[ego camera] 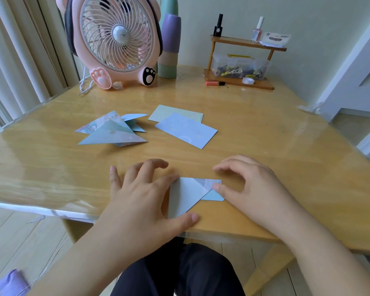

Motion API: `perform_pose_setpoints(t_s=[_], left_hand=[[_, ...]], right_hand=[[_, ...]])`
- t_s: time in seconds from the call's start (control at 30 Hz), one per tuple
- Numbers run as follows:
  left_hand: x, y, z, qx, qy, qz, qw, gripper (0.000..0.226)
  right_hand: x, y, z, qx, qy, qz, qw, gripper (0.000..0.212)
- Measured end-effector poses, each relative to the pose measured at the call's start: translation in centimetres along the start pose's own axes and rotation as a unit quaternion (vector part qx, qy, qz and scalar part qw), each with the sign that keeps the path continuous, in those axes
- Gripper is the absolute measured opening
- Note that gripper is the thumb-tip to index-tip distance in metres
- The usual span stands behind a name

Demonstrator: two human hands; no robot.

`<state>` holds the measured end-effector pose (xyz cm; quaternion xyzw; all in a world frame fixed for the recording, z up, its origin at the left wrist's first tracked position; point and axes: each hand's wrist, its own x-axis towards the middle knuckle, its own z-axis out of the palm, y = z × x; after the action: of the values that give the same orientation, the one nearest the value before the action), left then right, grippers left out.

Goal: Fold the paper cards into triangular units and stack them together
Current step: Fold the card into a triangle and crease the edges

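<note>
Wooden tabletop (pixel 254 133) carries the work. At ten o'clock lie folded triangular units (pixel 112 130), loosely overlapped; at twelve, two flat cards (pixel 186 130) wait unfolded. Nearest, at six, the left hand (pixel 145 195), fingers spread, presses a half-folded card (pixel 190 195) while the right hand (pixel 250 184) pinches its corner. Roughly halfway, I judge.
</note>
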<state>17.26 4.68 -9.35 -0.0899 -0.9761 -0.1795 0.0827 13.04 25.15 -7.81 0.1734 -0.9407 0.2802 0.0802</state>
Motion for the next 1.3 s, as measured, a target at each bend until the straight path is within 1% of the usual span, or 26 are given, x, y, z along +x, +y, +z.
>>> perform_pose_setpoints(t_s=[0.07,0.1,0.13,0.23,0.3,0.37,0.4,0.43,0.47,0.5,0.53,0.57,0.63,0.67,0.73,0.83,0.9,0.97,1.0,1.03,1.1,1.17,1.23,1.3], left_hand=[[0.6,0.1,-0.4,0.038,-0.002,0.058,0.998,0.068],[1.0,0.1,-0.6,0.069,0.014,0.092,0.993,0.058],[1.4,0.0,-0.7,0.087,0.027,0.126,0.988,0.052],[2.2,0.2,-1.2,0.111,0.013,0.2,0.973,0.042],[2.7,0.9,-2.0,0.143,-0.005,0.222,0.964,0.035],[2.9,2.4,-3.0,0.201,-0.045,0.227,0.952,0.023],[3.2,3.0,-3.2,0.241,-0.066,0.235,0.939,0.018],[3.3,3.4,-3.3,0.252,-0.092,0.239,0.933,0.014],[3.6,3.6,-3.5,0.259,-0.1,0.238,0.931,0.013],[3.8,3.5,-3.5,0.259,-0.088,0.24,0.931,0.016],[4.0,3.2,-3.4,0.246,-0.076,0.233,0.938,0.021],[4.2,2.5,-3.3,0.215,-0.079,0.211,0.95,0.028],[4.5,1.3,-3.4,0.115,-0.077,0.165,0.977,0.036],[4.5,0.7,-3.5,0.069,-0.071,0.157,0.983,0.038],[4.2,-0.1,-3.7,0.008,-0.08,0.156,0.984,0.048],[3.7,-1.5,-3.9,-0.047,-0.113,0.132,0.984,0.063],[3.4,-2.5,-3.9,-0.092,-0.146,0.114,0.978,0.069],[3.1,-3.1,-3.7,-0.141,-0.182,0.11,0.967,0.075],[2.8,-3.1,-3.5,-0.151,-0.192,0.122,0.962,0.076],[2.6,-3.0,-3.2,-0.147,-0.192,0.14,0.96,0.076],[2.4,-2.8,-2.5,-0.148,-0.168,0.164,0.961,0.071],[2.5,-2.7,-1.9,-0.202,-0.139,0.134,0.96,0.059],[3.1,-2.7,-1.5,-0.26,-0.094,0.083,0.957,0.04],[3.9,-2.5,-1.3,-0.267,-0.052,0.044,0.961,0.019]], right_hand=[[-0.1,0.2,-0.6,0.004,-0.051,-0.029,0.998,0.02],[-0.1,0.4,-0.7,-0.005,-0.064,-0.04,0.997,0.02],[0.2,0.5,-0.7,-0.014,-0.07,-0.048,0.996,0.021],[1.0,0.8,-0.6,-0.028,-0.075,-0.078,0.994,0.021],[1.6,0.9,-0.7,-0.049,-0.085,-0.126,0.987,0.02],[1.9,0.8,-0.8,-0.1,-0.111,-0.163,0.975,0.022],[2.0,0.6,-1.0,-0.132,-0.12,-0.178,0.968,0.026],[2.1,0.5,-1.2,-0.163,-0.116,-0.206,0.958,0.029],[2.1,0.4,-1.3,-0.19,-0.112,-0.232,0.947,0.033],[2.1,0.6,-1.3,-0.209,-0.102,-0.259,0.937,0.035],[2.1,0.9,-1.2,-0.224,-0.099,-0.271,0.931,0.034],[2.1,1.3,-1.1,-0.236,-0.101,-0.278,0.925,0.028],[2.0,1.5,-0.9,-0.264,-0.116,-0.287,0.914,0.008],[1.9,1.6,-0.9,-0.273,-0.118,-0.283,0.912,0.013],[1.8,2.0,-1.0,-0.279,-0.105,-0.29,0.909,0.019],[1.6,2.5,-0.5,-0.279,-0.066,-0.311,0.906,0.025],[1.5,2.5,-0.3,-0.274,-0.047,-0.318,0.906,0.02],[1.6,2.4,-0.2,-0.255,-0.032,-0.321,0.912,0.006],[1.7,2.1,-0.2,-0.237,-0.026,-0.314,0.919,0.009],[1.8,2.0,-0.1,-0.213,-0.022,-0.309,0.927,0.015],[1.9,1.8,-0.1,-0.163,-0.014,-0.289,0.943,0.022],[1.9,1.6,0.0,-0.109,-0.006,-0.251,0.962,0.023],[2.1,1.5,0.0,-0.064,-0.002,-0.204,0.977,0.024],[2.2,1.2,0.1,-0.046,-0.008,-0.176,0.983,0.025]])
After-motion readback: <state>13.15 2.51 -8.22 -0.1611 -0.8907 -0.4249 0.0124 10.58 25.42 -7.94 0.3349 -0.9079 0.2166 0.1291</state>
